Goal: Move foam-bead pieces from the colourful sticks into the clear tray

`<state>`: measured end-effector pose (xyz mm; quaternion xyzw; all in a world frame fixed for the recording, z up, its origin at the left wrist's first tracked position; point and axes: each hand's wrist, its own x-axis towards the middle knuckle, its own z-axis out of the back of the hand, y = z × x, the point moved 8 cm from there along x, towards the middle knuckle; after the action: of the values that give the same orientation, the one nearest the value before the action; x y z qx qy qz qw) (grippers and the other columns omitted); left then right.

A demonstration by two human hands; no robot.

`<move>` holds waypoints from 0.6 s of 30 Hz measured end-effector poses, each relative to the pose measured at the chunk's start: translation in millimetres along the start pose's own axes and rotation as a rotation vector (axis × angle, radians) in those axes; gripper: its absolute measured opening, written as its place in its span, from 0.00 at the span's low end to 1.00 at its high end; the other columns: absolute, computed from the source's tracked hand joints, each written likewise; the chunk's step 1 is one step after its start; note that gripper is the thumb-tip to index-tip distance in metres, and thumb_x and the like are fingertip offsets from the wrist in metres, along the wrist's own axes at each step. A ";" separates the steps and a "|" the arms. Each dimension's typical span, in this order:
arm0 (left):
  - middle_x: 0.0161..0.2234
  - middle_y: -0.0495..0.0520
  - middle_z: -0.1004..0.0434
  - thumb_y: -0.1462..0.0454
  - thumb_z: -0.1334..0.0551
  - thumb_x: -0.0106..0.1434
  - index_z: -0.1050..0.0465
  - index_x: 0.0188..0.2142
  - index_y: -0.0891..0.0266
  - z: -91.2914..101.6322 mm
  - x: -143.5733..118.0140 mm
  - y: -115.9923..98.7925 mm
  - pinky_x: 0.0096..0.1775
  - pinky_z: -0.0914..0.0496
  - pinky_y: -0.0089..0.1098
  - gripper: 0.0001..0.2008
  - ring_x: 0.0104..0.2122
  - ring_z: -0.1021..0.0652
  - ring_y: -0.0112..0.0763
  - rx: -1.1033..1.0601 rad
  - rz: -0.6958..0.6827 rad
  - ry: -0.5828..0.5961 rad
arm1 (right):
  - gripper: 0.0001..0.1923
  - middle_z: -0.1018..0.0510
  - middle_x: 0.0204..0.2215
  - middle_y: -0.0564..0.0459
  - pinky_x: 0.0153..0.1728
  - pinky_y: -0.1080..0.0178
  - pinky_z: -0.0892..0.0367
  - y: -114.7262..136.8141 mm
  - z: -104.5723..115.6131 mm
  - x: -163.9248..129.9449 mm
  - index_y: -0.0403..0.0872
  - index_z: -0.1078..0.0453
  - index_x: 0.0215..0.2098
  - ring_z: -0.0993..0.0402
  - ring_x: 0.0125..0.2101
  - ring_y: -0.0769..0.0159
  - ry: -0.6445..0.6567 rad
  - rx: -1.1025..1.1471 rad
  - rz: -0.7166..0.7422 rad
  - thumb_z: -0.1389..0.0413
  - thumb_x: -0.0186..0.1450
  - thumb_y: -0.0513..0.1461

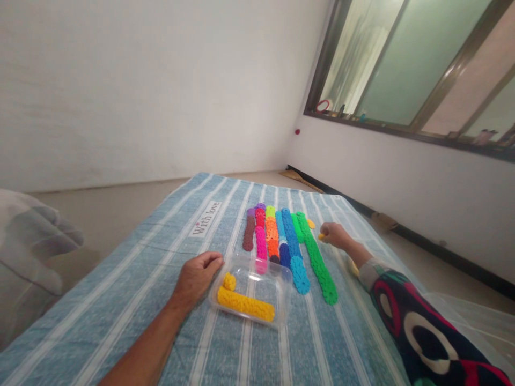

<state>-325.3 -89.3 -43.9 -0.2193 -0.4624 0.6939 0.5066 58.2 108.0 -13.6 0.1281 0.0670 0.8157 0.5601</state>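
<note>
Yellow piece (321,236) | right hand (333,236) pinching it | left hand (201,267) (at tray (263,287) rim): grip unclear | broad cloth (132,284) leftward

Clear plastic box (278,284) on striped cloth (227,354), bumpy yellow row (245,304) inside, small yellow piece (321,236) in the right hand (335,235)

Blue with white stripes, the cloth (120,332) bears a pale label (205,220) with dark lettering at eleven o'clock from the colourless container (290,279). Inside that, the roll (246,304) is yellow. At twelve, one strip (249,236) runs purple to brown, another (261,244) purple, red, hot pink; towards one, lime, orange and black make up a third strip (272,230). The long strip (317,262) at two is plain green. Between three and four, a navy sleeve (428,343) carries looping red and cream curves.
</note>
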 end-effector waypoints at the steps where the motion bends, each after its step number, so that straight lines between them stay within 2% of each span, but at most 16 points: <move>1: 0.28 0.48 0.17 0.50 0.40 0.50 0.23 0.29 0.58 -0.7 0.3 0.5 0.32 0.29 0.29 0.16 0.31 0.20 0.36 -0.002 -0.002 0.003 | 0.04 0.28 0.21 0.57 0.27 0.67 0.44 3.6 2.9 -1.8 0.46 0.34 0.22 0.34 0.24 0.70 -0.004 0.008 0.011 0.43 0.51 0.33; 5: 0.28 0.48 0.17 0.51 0.40 0.49 0.23 0.29 0.58 -0.7 0.8 -1.1 0.34 0.29 0.30 0.16 0.31 0.20 0.36 0.000 -0.019 -0.010 | 0.04 0.28 0.21 0.57 0.28 0.67 0.44 23.4 15.3 -10.5 0.46 0.34 0.23 0.35 0.24 0.69 -0.017 0.044 0.068 0.42 0.52 0.34; 9: 0.28 0.48 0.17 0.51 0.40 0.48 0.23 0.29 0.58 -0.3 1.4 -2.4 0.34 0.28 0.30 0.16 0.30 0.20 0.36 0.015 -0.013 -0.012 | 0.03 0.28 0.24 0.58 0.30 0.67 0.43 58.2 26.2 -21.9 0.46 0.33 0.26 0.34 0.26 0.70 -0.027 0.093 0.145 0.42 0.54 0.35; 12: 0.27 0.48 0.18 0.51 0.40 0.48 0.22 0.29 0.57 -0.4 2.8 -0.9 0.32 0.29 0.30 0.16 0.29 0.21 0.35 0.015 -0.001 -0.007 | 0.03 0.28 0.26 0.59 0.31 0.68 0.41 98.2 30.0 -34.9 0.47 0.32 0.29 0.34 0.27 0.71 -0.027 0.152 0.225 0.41 0.56 0.35; 15: 0.27 0.48 0.18 0.51 0.39 0.47 0.22 0.29 0.58 -0.6 3.6 -0.2 0.31 0.29 0.29 0.16 0.28 0.21 0.35 0.008 -0.001 -0.003 | 0.06 0.28 0.26 0.58 0.29 0.68 0.41 150.3 34.6 -54.3 0.46 0.32 0.31 0.34 0.26 0.72 -0.046 0.320 0.404 0.41 0.56 0.32; 18: 0.27 0.48 0.18 0.51 0.40 0.48 0.22 0.30 0.58 -1.4 2.8 -0.6 0.32 0.29 0.29 0.16 0.29 0.21 0.35 0.023 -0.003 0.002 | 0.08 0.29 0.27 0.58 0.30 0.68 0.41 195.4 34.4 -73.8 0.47 0.33 0.30 0.36 0.26 0.72 -0.033 0.364 0.554 0.43 0.56 0.28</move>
<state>-325.0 -86.1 -43.5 -0.2134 -0.4542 0.6982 0.5106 -82.1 -33.0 58.8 0.2528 0.1651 0.9094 0.2861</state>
